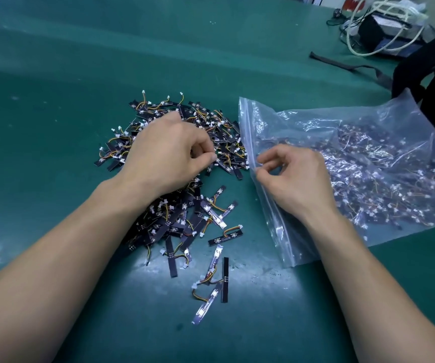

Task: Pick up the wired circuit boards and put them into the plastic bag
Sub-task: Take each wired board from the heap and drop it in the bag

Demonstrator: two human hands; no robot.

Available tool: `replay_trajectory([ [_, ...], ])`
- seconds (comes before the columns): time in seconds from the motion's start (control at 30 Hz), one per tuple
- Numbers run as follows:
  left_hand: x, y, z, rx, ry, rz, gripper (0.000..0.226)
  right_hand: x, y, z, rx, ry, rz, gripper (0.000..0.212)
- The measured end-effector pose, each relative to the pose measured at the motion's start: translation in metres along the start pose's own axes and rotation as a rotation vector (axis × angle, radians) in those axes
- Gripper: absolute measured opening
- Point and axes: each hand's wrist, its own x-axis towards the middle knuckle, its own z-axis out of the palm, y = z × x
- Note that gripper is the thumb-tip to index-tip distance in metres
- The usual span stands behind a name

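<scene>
A heap of small black wired circuit boards [174, 218] with yellow-orange leads and white plugs lies on the green table. My left hand [166, 155] is on top of the heap, fingers curled, thumb and fingers pinching boards at its right side. A clear plastic zip bag [384, 163] lies to the right, holding many boards. My right hand [297, 179] pinches the bag's open zip edge [253, 163] between thumb and forefinger. Several loose boards [211, 286] lie nearer to me.
The green mat [54, 100] covers the table. At the back right sit a dark box with white cables [384, 30], a black strap [342, 64] and a black bag [433, 74].
</scene>
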Motion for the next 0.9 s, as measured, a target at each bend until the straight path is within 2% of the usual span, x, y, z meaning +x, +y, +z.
replay_trajectory([
  [0.1,-0.002,-0.002,-0.005,0.014,-0.084,0.077,0.013,-0.001,-0.001,-0.002,0.01,0.014,-0.061,0.01],
  [0.17,-0.002,-0.001,-0.007,0.013,-0.114,0.12,0.013,-0.002,-0.004,-0.004,0.053,-0.018,-0.178,0.009],
  [0.27,-0.001,0.001,-0.006,0.023,-0.134,0.146,0.016,-0.007,-0.01,-0.008,0.086,-0.16,-0.4,0.008],
  [0.37,-0.002,0.001,-0.004,0.009,-0.126,0.153,0.016,-0.009,-0.011,-0.009,0.057,-0.317,-0.502,0.01],
  [0.57,-0.003,0.001,-0.002,-0.017,-0.104,0.157,0.015,-0.009,-0.01,-0.004,-0.017,-0.453,-0.531,0.016],
  [0.73,-0.002,0.001,-0.001,-0.026,-0.106,0.161,0.016,-0.009,-0.01,-0.003,-0.008,-0.477,-0.508,0.006],
  [0.9,-0.003,0.001,-0.001,-0.042,-0.076,0.156,0.02,-0.008,-0.009,-0.004,0.061,-0.455,-0.461,0.013],
])
